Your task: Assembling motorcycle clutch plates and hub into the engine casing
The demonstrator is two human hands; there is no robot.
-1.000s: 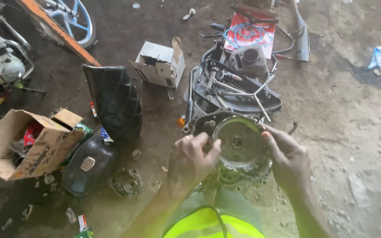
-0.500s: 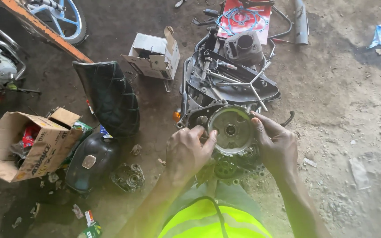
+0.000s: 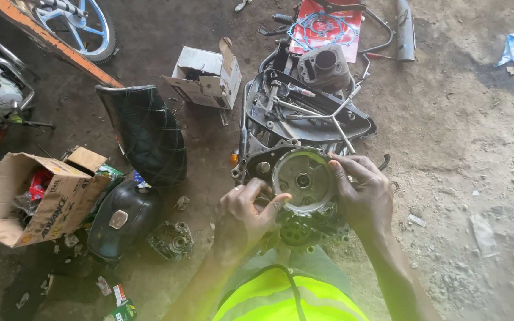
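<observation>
Two cardboard boxes (image 3: 37, 199) (image 3: 206, 74), two hands (image 3: 246, 215) (image 3: 361, 193)

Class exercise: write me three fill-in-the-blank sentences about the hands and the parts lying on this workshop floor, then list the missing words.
1. Both hands, left hand and right hand, grip a round ____ engine part.
2. The black fuel tank lies on the person's ____ side.
3. The gasket set on the red card lies beyond the grey ____.

Missing words: metal; left; cylinder
</observation>
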